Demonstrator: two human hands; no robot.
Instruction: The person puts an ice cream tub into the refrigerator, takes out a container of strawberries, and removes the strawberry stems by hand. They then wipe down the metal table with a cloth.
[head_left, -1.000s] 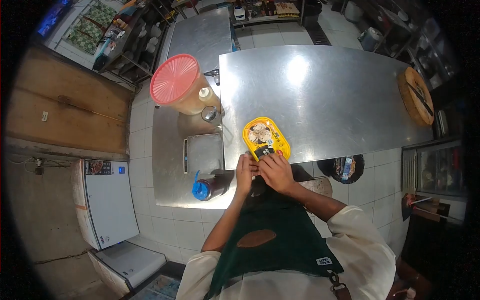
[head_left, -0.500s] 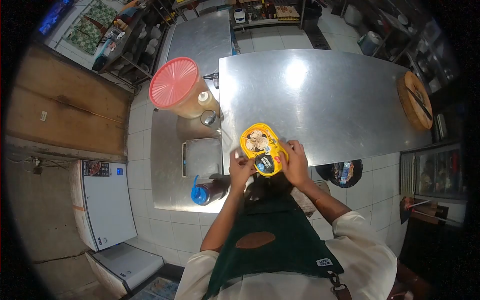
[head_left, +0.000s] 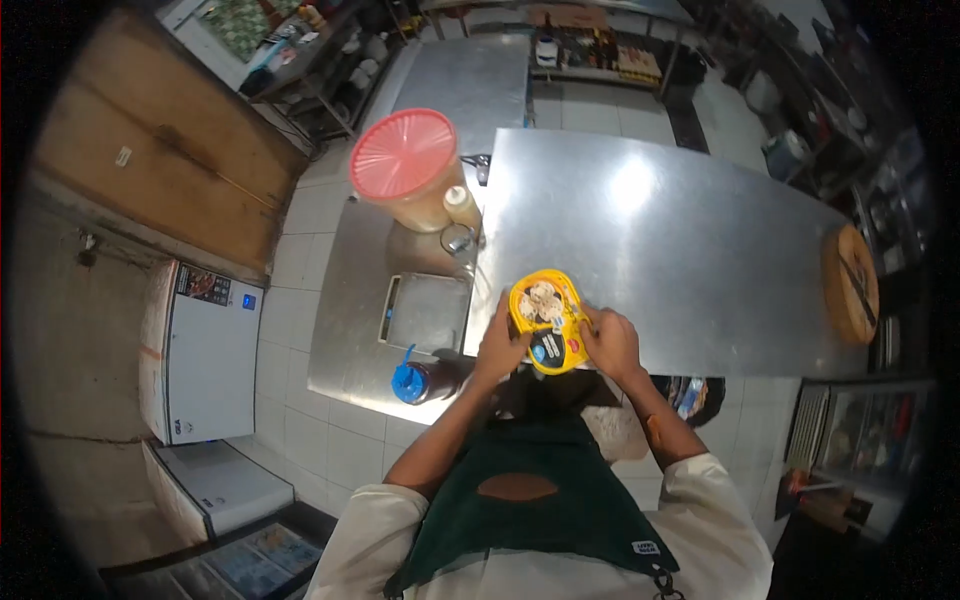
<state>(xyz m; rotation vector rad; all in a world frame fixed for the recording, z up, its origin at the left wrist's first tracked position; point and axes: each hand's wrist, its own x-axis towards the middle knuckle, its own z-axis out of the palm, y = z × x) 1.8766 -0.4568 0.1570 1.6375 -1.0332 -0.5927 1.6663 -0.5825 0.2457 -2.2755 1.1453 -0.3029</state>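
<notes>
A yellow ice cream tub [head_left: 549, 318], its lid printed with pale scoops and a dark label, is held in front of me at the near edge of the steel table [head_left: 660, 240]. My left hand [head_left: 501, 345] grips its left side, with the thumb near the dark label. Around the right side, my right hand [head_left: 609, 342] is closed, thumb at the rim. The lid appears to be on. The fingers beneath the tub are hidden.
Left of the table, a lower steel counter [head_left: 350, 310] bears a large container with a red lid [head_left: 404, 155], a squeeze bottle [head_left: 461, 205], a glass [head_left: 457, 239] and a blue-capped jug [head_left: 425, 381]. A round wooden board [head_left: 845, 285] with a knife lies at the far right.
My view has swung, so the surroundings appear shifted. The tub is turned slightly between my hands, and my left fingers have moved from its lower front rim to its left side.
</notes>
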